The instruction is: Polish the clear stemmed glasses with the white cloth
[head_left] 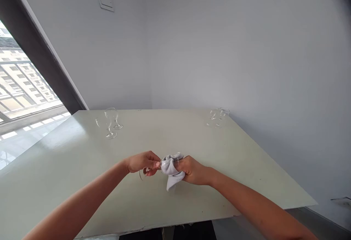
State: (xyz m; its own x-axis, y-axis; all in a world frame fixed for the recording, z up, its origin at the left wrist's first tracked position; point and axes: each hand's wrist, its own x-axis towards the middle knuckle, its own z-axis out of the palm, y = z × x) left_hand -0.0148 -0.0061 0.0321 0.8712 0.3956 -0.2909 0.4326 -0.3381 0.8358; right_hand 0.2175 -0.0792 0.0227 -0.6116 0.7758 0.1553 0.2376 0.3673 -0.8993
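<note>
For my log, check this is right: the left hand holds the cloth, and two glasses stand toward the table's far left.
Wrong: the head view shows the right hand holding the cloth. Two glasses stand toward the table's far left.

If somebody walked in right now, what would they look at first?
Probably the two hands at the middle of the table: the left hand holds a glass by its stem, while the right hand holds a pale cloth around its bowl. Next might come the bright window at the picture's left edge, then the clear glasses standing at the table's far left.
</note>
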